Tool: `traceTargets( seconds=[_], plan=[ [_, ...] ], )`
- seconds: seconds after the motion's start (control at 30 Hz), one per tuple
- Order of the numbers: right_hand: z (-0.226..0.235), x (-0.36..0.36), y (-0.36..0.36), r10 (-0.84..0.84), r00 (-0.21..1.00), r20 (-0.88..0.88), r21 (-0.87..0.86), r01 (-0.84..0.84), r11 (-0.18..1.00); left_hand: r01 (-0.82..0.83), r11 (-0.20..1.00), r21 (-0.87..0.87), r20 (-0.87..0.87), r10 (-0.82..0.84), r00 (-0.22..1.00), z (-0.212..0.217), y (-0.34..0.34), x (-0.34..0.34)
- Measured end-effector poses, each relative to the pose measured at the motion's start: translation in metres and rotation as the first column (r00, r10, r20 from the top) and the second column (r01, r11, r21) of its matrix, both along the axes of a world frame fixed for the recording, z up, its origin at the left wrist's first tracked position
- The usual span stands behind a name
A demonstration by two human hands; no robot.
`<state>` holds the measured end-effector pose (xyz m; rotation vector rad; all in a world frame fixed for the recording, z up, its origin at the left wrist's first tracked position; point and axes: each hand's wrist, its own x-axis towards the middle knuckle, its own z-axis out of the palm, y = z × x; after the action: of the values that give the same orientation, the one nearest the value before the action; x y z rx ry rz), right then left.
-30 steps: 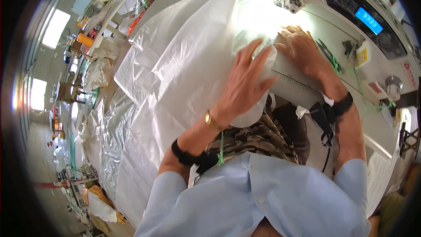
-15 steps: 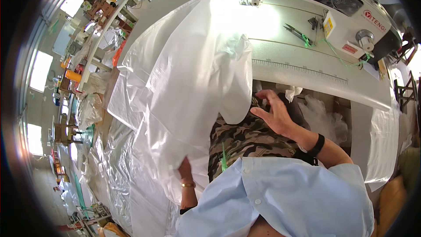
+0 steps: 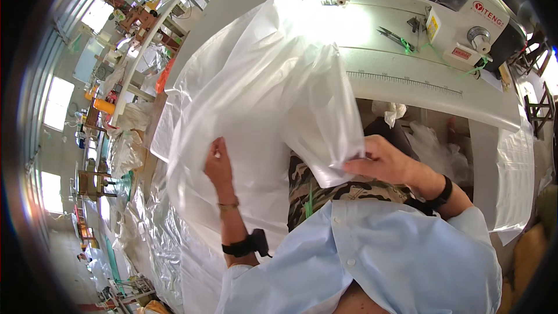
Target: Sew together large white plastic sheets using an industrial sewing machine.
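Observation:
A large, thin white plastic sheet [image 3: 250, 99] spreads from under the sewing machine's needle area down over the table edge and my lap. My right hand [image 3: 386, 163] pinches its near right corner between thumb and fingers, drawing that part taut above my camouflage-patterned trousers. Over the sheet's left part, my left hand [image 3: 219, 163] is raised with its fingers curled together; whether any of the sheet is caught in them does not show. The sewing machine [image 3: 459, 11] stands at the far right, its lamp glaring over the sheet's far end.
Black thread snips [image 3: 395, 39] with green thread lie on the machine table [image 3: 407, 90], beyond a printed ruler scale. Crumpled clear plastic [image 3: 436, 151] lies below the table's near edge. More plastic sheeting [image 3: 154, 227] is heaped at the left, and white sheeting [image 3: 508, 180] hangs at the right.
My right hand has taken hold of the sheet's corner and pulled it toward me and right. My left hand has risen from the sheet's lower edge, up and to the left.

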<state>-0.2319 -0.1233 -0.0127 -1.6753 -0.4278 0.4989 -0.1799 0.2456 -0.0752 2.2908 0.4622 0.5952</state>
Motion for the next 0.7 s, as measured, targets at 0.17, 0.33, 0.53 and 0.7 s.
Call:
traceTargets(
  seconds=[0.17, 0.33, 0.53, 0.7],
  plan=[
    [-0.052, -0.02, -0.026, -0.152, 0.988, -0.01, -0.076, 0.151, 0.986, 0.459, 0.881, 0.12, 0.258, -0.474, 0.842, -0.023, -0.097, -0.041],
    [-0.053, -0.031, -0.03, -0.348, 0.937, 0.016, -0.111, 0.347, 0.931, 0.284, 0.844, 0.455, -0.02, -0.309, 0.951, -0.105, -0.072, -0.036],
    [-0.1, -0.022, -0.033, -0.522, 0.852, 0.029, -0.063, 0.523, 0.85, 0.32, 0.882, 0.346, 0.026, -0.35, 0.937, -0.101, -0.069, -0.036],
    [-0.072, -0.029, -0.021, -0.261, 0.959, -0.112, 0.124, 0.274, 0.954, 0.246, 0.916, 0.316, 0.087, -0.286, 0.954, -0.111, -0.085, -0.014]
  ],
)
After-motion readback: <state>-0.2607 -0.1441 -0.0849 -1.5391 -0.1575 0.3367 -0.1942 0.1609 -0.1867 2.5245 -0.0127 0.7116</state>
